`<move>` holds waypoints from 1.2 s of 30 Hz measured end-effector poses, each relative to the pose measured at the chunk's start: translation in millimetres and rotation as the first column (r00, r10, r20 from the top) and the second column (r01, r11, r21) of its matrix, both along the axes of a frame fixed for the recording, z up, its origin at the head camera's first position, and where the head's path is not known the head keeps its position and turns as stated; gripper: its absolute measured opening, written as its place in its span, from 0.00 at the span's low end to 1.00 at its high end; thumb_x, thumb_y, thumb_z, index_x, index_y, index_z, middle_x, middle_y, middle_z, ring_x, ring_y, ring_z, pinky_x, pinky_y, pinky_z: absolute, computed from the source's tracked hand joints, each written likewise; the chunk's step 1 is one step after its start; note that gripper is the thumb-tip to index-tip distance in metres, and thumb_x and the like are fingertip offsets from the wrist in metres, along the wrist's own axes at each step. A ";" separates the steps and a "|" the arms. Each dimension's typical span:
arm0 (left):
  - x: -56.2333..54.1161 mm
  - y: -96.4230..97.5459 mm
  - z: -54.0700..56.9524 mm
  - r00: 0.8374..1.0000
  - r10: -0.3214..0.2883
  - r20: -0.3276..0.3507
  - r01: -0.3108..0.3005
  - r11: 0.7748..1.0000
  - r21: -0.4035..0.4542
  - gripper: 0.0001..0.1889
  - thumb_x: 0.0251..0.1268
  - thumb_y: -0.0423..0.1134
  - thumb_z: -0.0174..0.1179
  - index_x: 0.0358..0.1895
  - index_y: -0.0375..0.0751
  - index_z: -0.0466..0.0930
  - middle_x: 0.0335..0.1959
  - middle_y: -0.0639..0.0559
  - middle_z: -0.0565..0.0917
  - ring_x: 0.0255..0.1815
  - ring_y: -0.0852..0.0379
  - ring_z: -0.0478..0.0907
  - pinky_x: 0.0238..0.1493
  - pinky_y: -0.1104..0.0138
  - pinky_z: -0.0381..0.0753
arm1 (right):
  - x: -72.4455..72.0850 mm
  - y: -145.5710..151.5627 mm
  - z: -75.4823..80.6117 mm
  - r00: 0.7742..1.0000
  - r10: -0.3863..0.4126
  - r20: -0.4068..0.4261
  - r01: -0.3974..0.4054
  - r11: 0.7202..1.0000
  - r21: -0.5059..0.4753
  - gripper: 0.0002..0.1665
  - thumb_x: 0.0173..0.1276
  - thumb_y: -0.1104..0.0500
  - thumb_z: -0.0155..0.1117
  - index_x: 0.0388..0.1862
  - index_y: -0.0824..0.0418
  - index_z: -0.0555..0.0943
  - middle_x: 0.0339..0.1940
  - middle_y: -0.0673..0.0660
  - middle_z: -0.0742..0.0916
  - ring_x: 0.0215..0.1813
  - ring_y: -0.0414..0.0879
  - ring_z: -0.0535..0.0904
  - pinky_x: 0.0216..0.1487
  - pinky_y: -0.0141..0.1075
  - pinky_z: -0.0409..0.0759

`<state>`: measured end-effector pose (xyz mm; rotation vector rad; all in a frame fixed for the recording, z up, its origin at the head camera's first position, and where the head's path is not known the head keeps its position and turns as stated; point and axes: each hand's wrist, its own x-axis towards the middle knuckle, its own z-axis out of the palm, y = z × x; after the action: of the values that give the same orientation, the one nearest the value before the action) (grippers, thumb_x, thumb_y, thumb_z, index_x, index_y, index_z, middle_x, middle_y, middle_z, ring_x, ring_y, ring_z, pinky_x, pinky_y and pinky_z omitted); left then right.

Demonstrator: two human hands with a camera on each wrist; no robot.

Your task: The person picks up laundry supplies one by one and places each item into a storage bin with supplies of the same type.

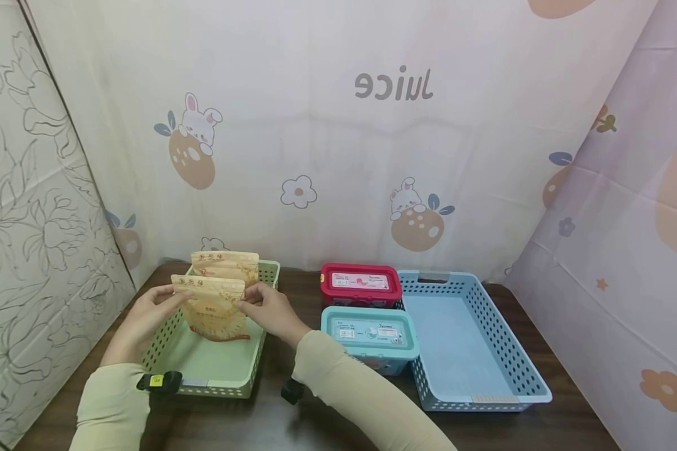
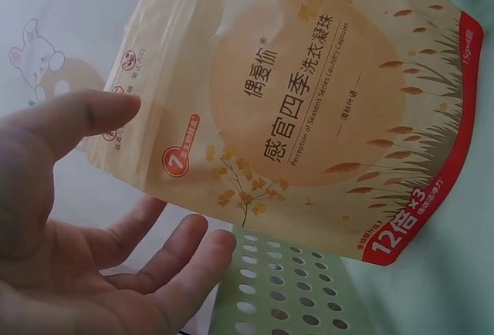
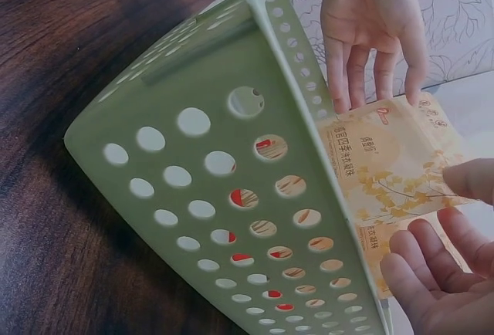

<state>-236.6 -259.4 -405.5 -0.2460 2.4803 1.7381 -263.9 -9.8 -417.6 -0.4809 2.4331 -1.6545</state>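
Note:
In the head view, a yellow pouch of laundry capsules [image 1: 213,311] stands upright in the green basket [image 1: 200,366]. My left hand [image 1: 145,318] pinches its upper left edge; in the left wrist view the thumb [image 2: 116,111] lies on the printed front, the other fingers spread at and behind the edge. My right hand [image 1: 275,311] holds the opposite edge between thumb and fingers, also seen from the right wrist. Just behind stands a second, similar pouch [image 1: 225,262], its lower part hidden by the front one.
To the right, a red lidded box [image 1: 361,282] stands behind a light-blue lidded box [image 1: 370,335]. A blue perforated basket [image 1: 457,351] sits beside them on the dark wooden table [image 1: 293,432]. Printed curtains [image 1: 316,150] surround the table's back and sides.

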 end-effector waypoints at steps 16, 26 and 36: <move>2.8 0.6 5.1 0.998 -0.008 0.057 0.009 1.000 -0.004 0.59 0.66 0.71 0.53 0.79 0.31 0.33 0.78 0.25 0.43 0.77 0.26 0.43 0.71 0.34 0.48 | 1.9 3.5 -1.1 0.998 -0.008 0.054 0.007 1.000 0.016 0.30 0.68 0.41 0.68 0.64 0.50 0.77 0.50 0.43 0.84 0.54 0.39 0.79 0.52 0.39 0.82; 4.6 1.3 7.5 1.000 -0.022 0.022 0.022 1.000 0.006 0.57 0.69 0.68 0.53 0.79 0.30 0.32 0.77 0.24 0.41 0.77 0.26 0.42 0.71 0.34 0.49 | 4.1 6.2 -0.7 0.998 0.006 0.062 -0.006 1.000 0.000 0.32 0.68 0.39 0.67 0.67 0.49 0.75 0.54 0.46 0.83 0.57 0.41 0.78 0.55 0.40 0.81; 10.0 3.3 12.5 1.000 -0.020 0.009 0.020 0.999 0.026 0.56 0.69 0.68 0.53 0.79 0.31 0.33 0.77 0.24 0.42 0.77 0.26 0.41 0.70 0.32 0.47 | 6.8 11.1 6.4 0.999 0.007 0.041 -0.005 0.999 -0.037 0.35 0.68 0.41 0.68 0.71 0.50 0.72 0.59 0.46 0.81 0.59 0.42 0.77 0.57 0.43 0.80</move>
<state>-226.6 -256.0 -393.0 -0.2254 2.4438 1.7557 -257.1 1.4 -411.2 -0.4544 2.3737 -1.6927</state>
